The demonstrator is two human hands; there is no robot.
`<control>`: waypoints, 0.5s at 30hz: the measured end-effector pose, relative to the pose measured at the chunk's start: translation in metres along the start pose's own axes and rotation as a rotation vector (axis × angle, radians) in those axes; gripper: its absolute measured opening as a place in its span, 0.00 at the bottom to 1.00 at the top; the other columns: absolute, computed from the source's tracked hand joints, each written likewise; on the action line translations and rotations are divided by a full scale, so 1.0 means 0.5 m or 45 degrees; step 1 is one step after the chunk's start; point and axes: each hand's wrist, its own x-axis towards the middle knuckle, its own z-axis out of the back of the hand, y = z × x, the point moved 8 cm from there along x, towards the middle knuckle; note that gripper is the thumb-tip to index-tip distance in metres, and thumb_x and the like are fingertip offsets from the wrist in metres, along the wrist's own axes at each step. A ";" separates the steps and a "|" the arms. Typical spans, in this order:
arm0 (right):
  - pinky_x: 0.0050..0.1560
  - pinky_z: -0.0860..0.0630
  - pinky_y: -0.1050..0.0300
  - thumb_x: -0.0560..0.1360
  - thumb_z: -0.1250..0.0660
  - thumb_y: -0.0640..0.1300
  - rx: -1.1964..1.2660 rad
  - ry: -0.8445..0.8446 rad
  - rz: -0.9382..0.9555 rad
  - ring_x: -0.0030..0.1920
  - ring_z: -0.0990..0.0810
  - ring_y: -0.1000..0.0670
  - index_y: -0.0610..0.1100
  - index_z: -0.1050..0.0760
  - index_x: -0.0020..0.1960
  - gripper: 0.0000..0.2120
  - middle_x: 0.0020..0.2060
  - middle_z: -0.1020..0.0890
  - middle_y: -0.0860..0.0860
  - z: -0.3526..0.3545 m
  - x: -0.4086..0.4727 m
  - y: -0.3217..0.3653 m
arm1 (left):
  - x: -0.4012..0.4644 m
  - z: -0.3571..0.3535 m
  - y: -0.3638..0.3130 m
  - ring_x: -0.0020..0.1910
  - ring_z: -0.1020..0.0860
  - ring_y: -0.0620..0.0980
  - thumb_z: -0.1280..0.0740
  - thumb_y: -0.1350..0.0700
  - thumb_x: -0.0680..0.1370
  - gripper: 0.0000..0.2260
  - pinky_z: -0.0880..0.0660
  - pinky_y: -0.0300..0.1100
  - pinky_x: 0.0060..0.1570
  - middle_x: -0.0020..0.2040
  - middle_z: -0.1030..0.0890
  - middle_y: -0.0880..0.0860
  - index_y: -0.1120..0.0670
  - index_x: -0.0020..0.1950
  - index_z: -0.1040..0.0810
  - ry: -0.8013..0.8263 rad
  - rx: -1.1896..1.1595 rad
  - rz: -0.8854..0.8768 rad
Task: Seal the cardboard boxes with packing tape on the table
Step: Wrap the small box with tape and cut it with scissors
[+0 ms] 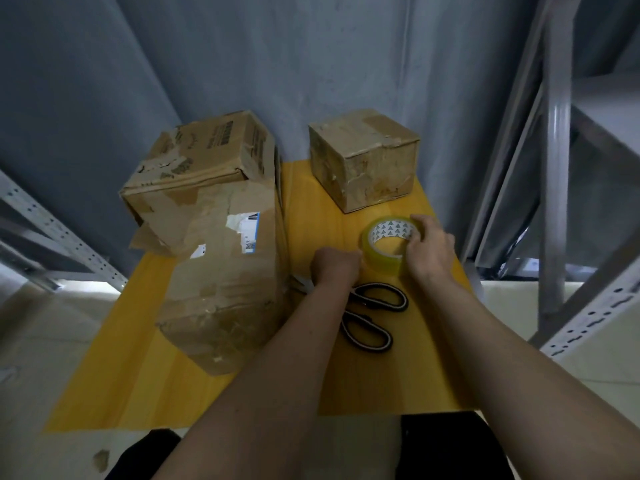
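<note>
Yellowish tape roll point(385, 250) (on table point(242, 386)) gripped by right hand point(429, 252); left hand point(335, 266) touching.

Both hands gripping tape roll point(383, 250) on table point(346, 375): right hand point(429, 251) curling over its rim, left hand point(336, 268) pinching its side. Scissors point(372, 315) lying just below grip; small box point(363, 161) sitting beyond.

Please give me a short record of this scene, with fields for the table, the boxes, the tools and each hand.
table: yellow top
boxes: large box at left, worn box behind it, small box at back right
tape roll: flat on table, between both hands
scissors: on table, nearer than roll
left hand: touching roll's left side
right hand: gripping roll's right side
</note>
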 end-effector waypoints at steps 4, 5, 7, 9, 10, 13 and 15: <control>0.68 0.36 0.49 0.81 0.44 0.39 -0.033 -0.060 -0.038 0.67 0.34 0.40 0.48 0.29 0.69 0.18 0.64 0.25 0.43 -0.001 0.000 0.002 | -0.002 -0.001 0.000 0.52 0.18 0.58 0.30 0.57 0.77 0.12 0.21 0.52 0.55 0.48 0.16 0.58 0.59 0.35 0.23 0.022 -0.037 0.018; 0.68 0.36 0.49 0.81 0.44 0.39 -0.031 -0.074 -0.043 0.67 0.34 0.40 0.49 0.28 0.69 0.18 0.64 0.25 0.43 -0.001 0.000 0.002 | -0.002 -0.002 0.000 0.53 0.18 0.58 0.31 0.56 0.78 0.11 0.21 0.51 0.56 0.49 0.16 0.59 0.59 0.36 0.23 0.029 -0.033 0.022; 0.68 0.37 0.48 0.81 0.44 0.39 -0.019 -0.087 -0.046 0.67 0.34 0.39 0.48 0.28 0.69 0.18 0.64 0.24 0.42 0.000 -0.003 0.001 | -0.004 -0.003 -0.003 0.54 0.19 0.59 0.32 0.55 0.79 0.10 0.21 0.52 0.57 0.53 0.17 0.59 0.61 0.43 0.20 0.047 -0.003 0.005; 0.68 0.37 0.48 0.81 0.44 0.39 -0.008 -0.088 -0.046 0.67 0.34 0.39 0.48 0.28 0.69 0.18 0.65 0.25 0.42 0.001 -0.005 0.001 | -0.004 -0.002 -0.004 0.57 0.21 0.61 0.33 0.54 0.80 0.13 0.23 0.53 0.59 0.56 0.18 0.61 0.64 0.54 0.20 0.042 0.020 -0.006; 0.68 0.37 0.49 0.81 0.44 0.40 -0.007 -0.088 -0.045 0.67 0.34 0.39 0.48 0.28 0.69 0.18 0.65 0.25 0.42 0.002 -0.006 0.002 | -0.006 -0.001 -0.005 0.57 0.21 0.61 0.34 0.53 0.80 0.15 0.23 0.53 0.59 0.57 0.19 0.62 0.65 0.58 0.21 0.043 0.029 -0.003; 0.69 0.38 0.49 0.82 0.44 0.40 -0.008 -0.081 -0.036 0.68 0.34 0.40 0.48 0.28 0.69 0.18 0.66 0.25 0.43 0.003 -0.006 0.003 | -0.010 -0.005 -0.008 0.58 0.21 0.62 0.37 0.54 0.81 0.16 0.23 0.54 0.60 0.58 0.20 0.63 0.66 0.60 0.22 0.070 0.063 -0.016; 0.69 0.39 0.50 0.82 0.44 0.41 0.000 -0.074 -0.039 0.68 0.34 0.40 0.48 0.28 0.69 0.17 0.66 0.25 0.44 0.002 -0.006 0.002 | -0.017 -0.006 -0.012 0.59 0.22 0.62 0.39 0.56 0.82 0.15 0.24 0.53 0.60 0.59 0.20 0.64 0.66 0.61 0.23 0.092 0.079 -0.032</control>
